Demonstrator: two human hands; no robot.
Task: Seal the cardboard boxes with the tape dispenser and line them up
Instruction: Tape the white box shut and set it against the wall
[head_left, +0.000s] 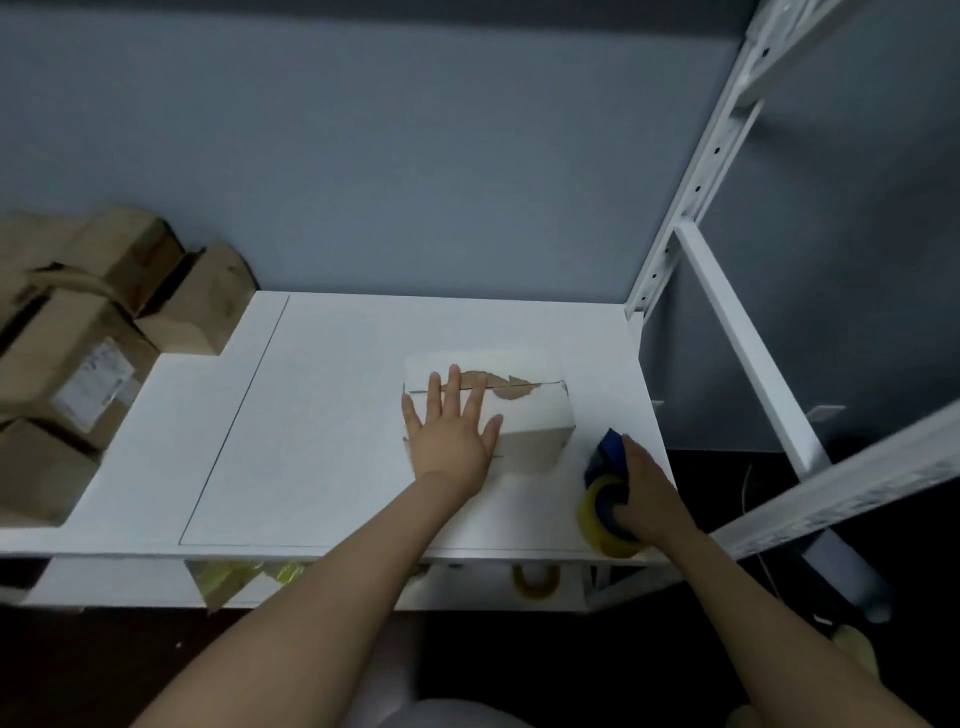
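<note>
Right hand (644, 493) clenched round tape dispenser (602, 491), near right edge of table (311, 415) | left hand (452, 431) flat, fingers spread, pressing cardboard box (535, 413) centre-right | dispenser handle hidden under palm

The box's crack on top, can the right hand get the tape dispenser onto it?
Probably yes at its right end: the right hand and tape dispenser sit just beside the white box, nothing between. The left hand lies flat over the left part of the seam, blocking that stretch.

Your head camera: wide-angle, faces forward and down, close over white table (322, 415); left hand (451, 436), right hand (644, 493) mid-frame.
</note>
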